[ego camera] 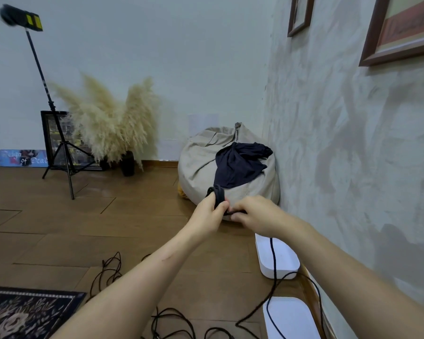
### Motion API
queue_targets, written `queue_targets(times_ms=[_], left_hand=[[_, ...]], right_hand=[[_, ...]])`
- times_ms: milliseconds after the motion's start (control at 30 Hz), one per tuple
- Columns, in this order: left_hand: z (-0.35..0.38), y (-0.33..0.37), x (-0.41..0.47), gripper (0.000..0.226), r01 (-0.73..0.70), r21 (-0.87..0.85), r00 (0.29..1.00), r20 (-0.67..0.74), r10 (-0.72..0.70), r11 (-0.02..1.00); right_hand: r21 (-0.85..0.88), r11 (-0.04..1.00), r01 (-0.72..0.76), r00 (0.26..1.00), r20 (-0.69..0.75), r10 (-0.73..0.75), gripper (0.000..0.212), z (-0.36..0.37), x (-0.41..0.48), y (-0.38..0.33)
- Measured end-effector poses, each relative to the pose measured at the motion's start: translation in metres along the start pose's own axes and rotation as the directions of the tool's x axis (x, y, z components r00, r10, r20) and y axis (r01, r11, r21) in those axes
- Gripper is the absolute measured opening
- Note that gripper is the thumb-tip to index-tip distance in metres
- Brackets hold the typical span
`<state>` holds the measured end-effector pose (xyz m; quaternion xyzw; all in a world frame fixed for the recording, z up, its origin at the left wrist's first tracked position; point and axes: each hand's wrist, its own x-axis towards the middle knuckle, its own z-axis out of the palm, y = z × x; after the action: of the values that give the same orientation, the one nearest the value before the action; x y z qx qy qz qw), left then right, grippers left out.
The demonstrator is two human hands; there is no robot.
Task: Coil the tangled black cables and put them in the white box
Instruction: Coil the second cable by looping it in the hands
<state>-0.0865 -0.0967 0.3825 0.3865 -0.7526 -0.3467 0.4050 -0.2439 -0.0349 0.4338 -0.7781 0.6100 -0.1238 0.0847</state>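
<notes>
My left hand [209, 214] grips a small coil of black cable [217, 195] whose loops stick up above the fist. My right hand [256, 215] pinches the same cable just beside it, and the free length [272, 255] hangs down from that hand across the white box [283, 266] by the wall. More tangled black cable [174, 321] lies in loops on the wooden floor under my forearms. A second white piece, perhaps the box's lid [291, 319], lies nearer to me with cable crossing it.
A beige beanbag [201, 162] with a dark cloth draped on it fills the corner behind my hands. A tripod stand [59, 152], pampas grass in a dark vase [127, 165] and a framed picture stand at the left wall. A patterned rug [22, 314] lies bottom left.
</notes>
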Motion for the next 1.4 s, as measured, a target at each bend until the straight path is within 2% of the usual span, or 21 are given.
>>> queue_targets(times_ms=[67,133,267,367,500,600,667,733,767,867,967,1100,1167,1267,1333,1400], left_hand=[[-0.003,0.003,0.002,0.012,0.045,-0.093,0.999,0.032,-0.042,0.995],[-0.006,0.007,0.002,0.013,0.078,-0.170,0.996,0.042,-0.072,0.982],[-0.012,0.011,0.002,0.015,0.059,-0.188,0.997,0.068,-0.047,0.980],[-0.015,0.016,-0.001,0.032,0.126,-0.242,0.982,0.165,-0.087,0.962],[-0.011,0.025,-0.005,0.029,0.206,-0.291,0.965,0.221,-0.144,0.934],[-0.007,0.031,-0.005,0.043,0.244,-0.325,0.959,0.220,-0.178,0.914],[-0.009,0.031,-0.007,0.041,0.243,-0.325,0.958,0.231,-0.172,0.914],[-0.012,0.026,-0.009,0.035,0.185,-0.245,0.965,0.228,-0.129,0.952],[-0.014,0.020,-0.009,0.034,0.164,-0.212,0.969,0.220,-0.117,0.963],[-0.018,0.010,-0.008,0.035,0.139,-0.145,0.977,0.179,-0.112,0.980],[-0.021,0.008,-0.008,0.038,0.135,-0.143,0.975,0.195,-0.106,0.980],[-0.013,0.021,-0.011,0.044,0.167,-0.185,0.943,0.317,-0.102,0.968],[-0.009,0.030,-0.011,0.050,0.226,-0.261,0.933,0.336,-0.131,0.939],[-0.004,0.041,-0.014,0.055,0.255,-0.308,0.913,0.389,-0.123,0.916],[-0.003,0.045,-0.017,0.054,0.210,-0.283,0.906,0.415,-0.078,0.936],[-0.005,0.042,-0.018,0.043,0.115,-0.241,0.918,0.398,-0.010,0.964]], right_hand=[[-0.095,0.995,0.008,0.991,-0.132,-0.021,0.020,-0.003,0.001,0.005],[-0.119,0.993,0.008,0.965,-0.261,-0.039,0.022,-0.003,0.002,0.008],[-0.152,0.985,0.082,0.922,-0.364,-0.133,0.022,0.003,0.007,0.001],[-0.135,0.981,0.141,0.914,-0.363,-0.181,0.020,0.001,0.006,0.003],[-0.027,0.970,0.240,0.899,-0.371,-0.233,0.014,-0.001,-0.001,0.001],[0.063,0.977,0.205,0.899,-0.406,-0.163,0.009,-0.003,-0.002,0.002],[0.217,0.969,0.116,0.902,-0.431,-0.012,0.015,-0.006,0.000,0.004],[0.350,0.937,0.000,0.927,-0.351,0.131,0.028,-0.011,0.001,0.008],[0.387,0.922,-0.021,0.952,-0.275,0.138,0.030,-0.013,0.000,0.009],[0.390,0.921,0.004,0.995,-0.097,0.036,0.021,-0.020,-0.004,0.013],[0.376,0.924,0.067,0.998,-0.037,-0.057,0.017,-0.023,-0.006,0.012],[0.328,0.920,0.216,0.968,-0.197,-0.157,0.015,-0.026,-0.002,0.013],[0.363,0.900,0.243,0.944,-0.301,-0.133,0.013,-0.029,-0.003,0.016],[0.390,0.889,0.239,0.925,-0.369,-0.087,0.013,-0.027,-0.006,0.020],[0.432,0.869,0.243,0.920,-0.387,-0.066,0.013,-0.024,-0.007,0.022],[0.463,0.851,0.248,0.913,-0.407,-0.045,0.012,-0.022,-0.006,0.023]])
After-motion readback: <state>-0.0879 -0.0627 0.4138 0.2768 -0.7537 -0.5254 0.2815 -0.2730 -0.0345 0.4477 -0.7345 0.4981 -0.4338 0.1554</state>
